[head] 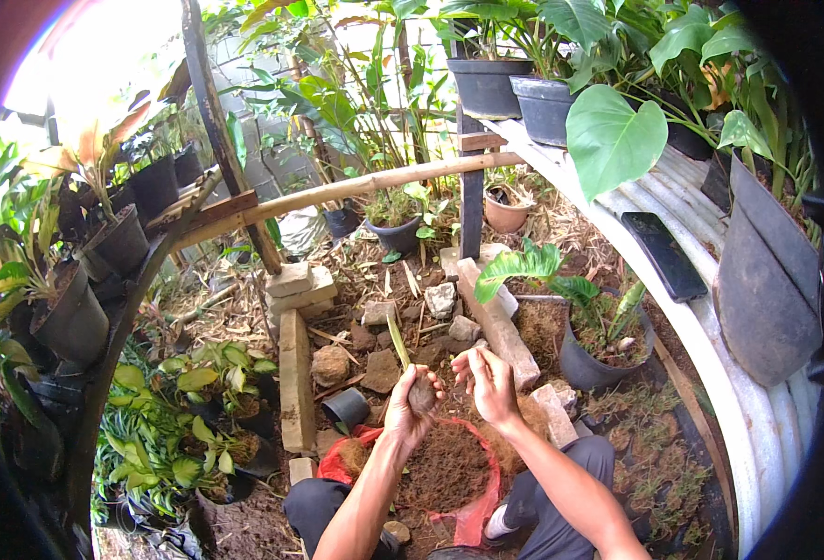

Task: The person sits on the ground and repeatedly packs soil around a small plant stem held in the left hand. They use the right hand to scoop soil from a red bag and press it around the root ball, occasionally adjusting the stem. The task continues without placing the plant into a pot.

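Observation:
My left hand point(412, 406) is closed around a brownish, rounded clump point(422, 393). A pale green pointed shoot point(398, 343) rises from the same grip, tilted up and left. To its right, and apart from it, my right hand point(483, 385) is raised with its fingers curled towards the thumb; whether anything thin is between them I cannot tell. Below both hands lies an open red plastic bag point(485, 490), which holds loose brown soil or fibrous planting mix point(447, 469). Tufts of brown fibre point(524, 427) lie by the bag's right rim.
A small black pot point(345, 407) lies tipped left of the bag. Stones point(382, 371) and concrete blocks point(296, 385) edge the ground ahead. At right stand a potted plant point(604, 350) and a corrugated metal shelf point(706, 336) bearing a phone point(664, 255). Leafy plants point(195, 413) crowd the left.

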